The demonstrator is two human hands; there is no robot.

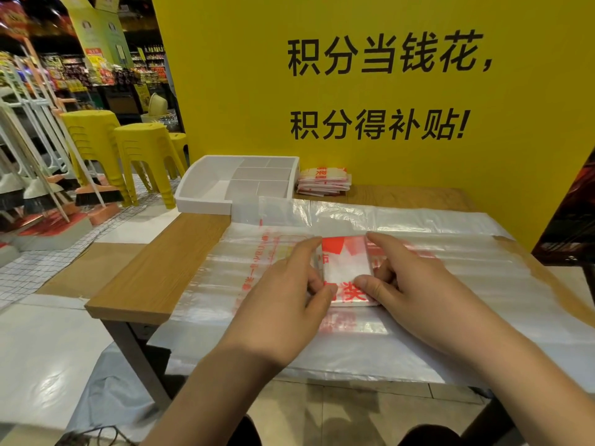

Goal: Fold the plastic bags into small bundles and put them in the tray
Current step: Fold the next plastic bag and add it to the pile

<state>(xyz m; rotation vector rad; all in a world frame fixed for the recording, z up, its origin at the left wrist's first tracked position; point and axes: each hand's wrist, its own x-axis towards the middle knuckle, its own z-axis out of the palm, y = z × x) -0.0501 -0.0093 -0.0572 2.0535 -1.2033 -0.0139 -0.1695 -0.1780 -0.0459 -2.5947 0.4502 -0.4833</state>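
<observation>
A folded plastic bag bundle (346, 268), white with red print, lies on a stack of flat clear plastic bags (450, 268) spread over the wooden table (154, 278). My left hand (289, 297) holds the bundle's left edge, thumb on its near corner and fingers curled along its side. My right hand (415, 284) grips its right edge, thumb pressing on top and forefinger stretched along the far side. A white divided tray (206, 201) stands at the table's far left corner. Beside it lies a pile of folded bundles (323, 181).
A yellow wall with black lettering (386, 91) rises right behind the table. Yellow plastic stools (141, 156) and brooms (93, 191) stand on the floor to the left. More plastic sheeting (106, 397) hangs off the table's near edge.
</observation>
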